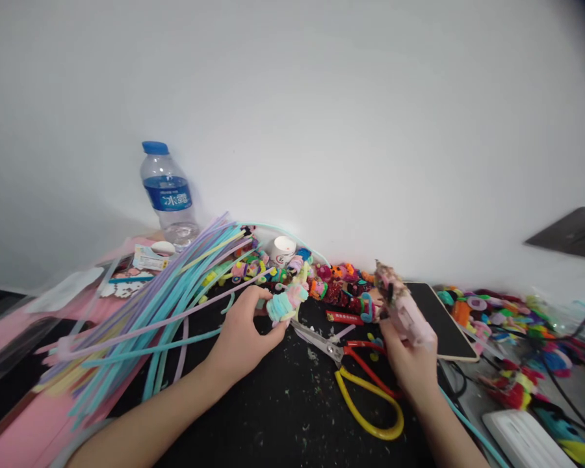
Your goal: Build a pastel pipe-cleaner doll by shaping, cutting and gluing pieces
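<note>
My left hand [246, 331] pinches a small fuzzy pipe-cleaner figure [283, 304] between thumb and fingers. Its lower part is wrapped in turquoise, with pink and pale yellow above. In my right hand [412, 364] is a pale pink hot glue gun [410, 317], its crusted nozzle end tilted up and to the left, apart from the figure. The fingers on its handle are partly hidden. Between my hands, scissors [338, 354] with one red and one yellow handle lie on the black tabletop [277, 396], blades pointing toward the figure.
Long pastel pipe cleaners [175, 305] spread over the left side, before a water bottle [168, 195] by the wall. Colourful fuzzy pieces [341, 283] line the back around a paper cup [283, 250]. Right are a dark tablet-like board [433, 318], cables and a white box [524, 439].
</note>
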A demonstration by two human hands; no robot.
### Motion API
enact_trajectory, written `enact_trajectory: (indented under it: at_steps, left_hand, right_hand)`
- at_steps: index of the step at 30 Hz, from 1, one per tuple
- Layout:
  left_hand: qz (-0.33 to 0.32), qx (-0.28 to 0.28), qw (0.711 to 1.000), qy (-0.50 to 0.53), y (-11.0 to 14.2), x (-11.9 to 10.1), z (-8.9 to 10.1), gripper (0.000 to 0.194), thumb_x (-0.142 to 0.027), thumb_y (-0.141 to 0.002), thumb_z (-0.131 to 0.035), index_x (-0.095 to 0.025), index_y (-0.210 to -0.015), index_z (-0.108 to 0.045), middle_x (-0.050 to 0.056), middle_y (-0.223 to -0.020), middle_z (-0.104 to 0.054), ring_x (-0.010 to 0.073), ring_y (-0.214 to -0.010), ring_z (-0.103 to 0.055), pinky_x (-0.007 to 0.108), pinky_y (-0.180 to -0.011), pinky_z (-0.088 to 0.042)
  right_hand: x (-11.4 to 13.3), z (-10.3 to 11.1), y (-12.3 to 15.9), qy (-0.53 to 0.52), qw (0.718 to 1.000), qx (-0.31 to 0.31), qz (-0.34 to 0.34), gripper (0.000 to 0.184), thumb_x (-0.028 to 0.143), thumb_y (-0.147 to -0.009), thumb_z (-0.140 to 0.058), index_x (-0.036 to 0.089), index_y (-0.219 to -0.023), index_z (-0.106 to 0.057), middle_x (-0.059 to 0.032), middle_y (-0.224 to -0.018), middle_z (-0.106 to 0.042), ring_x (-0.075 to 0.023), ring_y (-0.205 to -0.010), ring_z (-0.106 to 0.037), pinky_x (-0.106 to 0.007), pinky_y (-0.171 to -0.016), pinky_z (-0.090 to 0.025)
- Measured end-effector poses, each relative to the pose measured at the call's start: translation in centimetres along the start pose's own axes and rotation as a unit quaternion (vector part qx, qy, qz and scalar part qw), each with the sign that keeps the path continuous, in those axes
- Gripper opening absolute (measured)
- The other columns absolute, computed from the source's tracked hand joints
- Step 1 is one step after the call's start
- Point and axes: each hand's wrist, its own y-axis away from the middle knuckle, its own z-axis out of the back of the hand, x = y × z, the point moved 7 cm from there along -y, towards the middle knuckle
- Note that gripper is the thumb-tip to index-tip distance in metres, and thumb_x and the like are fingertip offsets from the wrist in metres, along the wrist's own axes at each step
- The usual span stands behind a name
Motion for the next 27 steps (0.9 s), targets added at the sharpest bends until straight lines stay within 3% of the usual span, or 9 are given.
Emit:
enact_trajectory:
  at_steps: [3, 6, 11, 15, 27]
  left_hand:
    - [-0.035, 0.003, 0.998, -0.048, 0.0, -0.6, 0.1, 0.020, -0.022, -0.071, -0.057, -0.019, -0.088, -0.046, 0.002, -0.085, -0.050, 0.0181, -0.079, -0.053, 0.032, -0.075, -0.046]
    - [-0.063, 0.014, 0.995, -0.076, 0.1, -1.1, -0.1, 0.020, -0.018, -0.070, -0.056, -0.020, -0.087, -0.044, 0.001, -0.083, -0.047, 0.0172, -0.076, -0.051, 0.029, -0.070, -0.044]
    - [-0.087, 0.039, 0.991, -0.095, 0.3, -1.5, -0.5, 0.022, -0.014, -0.070, -0.055, -0.020, -0.088, -0.043, 0.002, -0.085, -0.046, 0.0176, -0.078, -0.049, 0.028, -0.071, -0.041]
    - [-0.086, 0.047, 0.990, -0.099, 0.5, -1.5, -0.6, 0.023, -0.014, -0.070, -0.055, -0.020, -0.089, -0.043, 0.002, -0.087, -0.045, 0.0181, -0.081, -0.048, 0.029, -0.074, -0.040]
    - [-0.080, 0.056, 0.990, -0.102, 0.6, -1.2, -0.8, 0.023, -0.015, -0.070, -0.055, -0.020, -0.089, -0.043, 0.002, -0.088, -0.045, 0.0184, -0.081, -0.048, 0.030, -0.075, -0.041]
  right_hand:
    - [1.7, -0.9, 1.0, -0.061, 0.995, 0.045, 0.059, 0.016, 0.024, -0.076, -0.054, 0.019, -0.090, -0.059, -0.0027, -0.079, -0.063, -0.0186, -0.068, -0.058, -0.027, -0.063, -0.045]
    - [3.4, -2.3, 1.9, -0.084, 0.982, 0.137, 0.094, 0.003, 0.021, -0.076, -0.054, 0.020, -0.076, -0.056, 0.0011, -0.066, -0.059, -0.0146, -0.056, -0.054, -0.023, -0.054, -0.042]
    - [5.0, -4.3, 3.1, -0.102, 0.954, 0.264, 0.096, 0.017, 0.025, -0.075, -0.055, 0.020, -0.063, -0.044, 0.0043, -0.055, -0.045, -0.0113, -0.047, -0.042, -0.022, -0.045, -0.033]
    - [5.1, -4.9, 3.3, -0.109, 0.946, 0.290, 0.089, 0.024, 0.029, -0.077, -0.054, 0.021, -0.061, -0.038, 0.0046, -0.055, -0.039, -0.0107, -0.048, -0.036, -0.023, -0.045, -0.029]
    - [5.1, -5.3, 3.7, -0.100, 0.938, 0.320, 0.082, 0.022, 0.030, -0.078, -0.052, 0.021, -0.064, -0.039, 0.0036, -0.057, -0.040, -0.0117, -0.050, -0.037, -0.023, -0.047, -0.029]
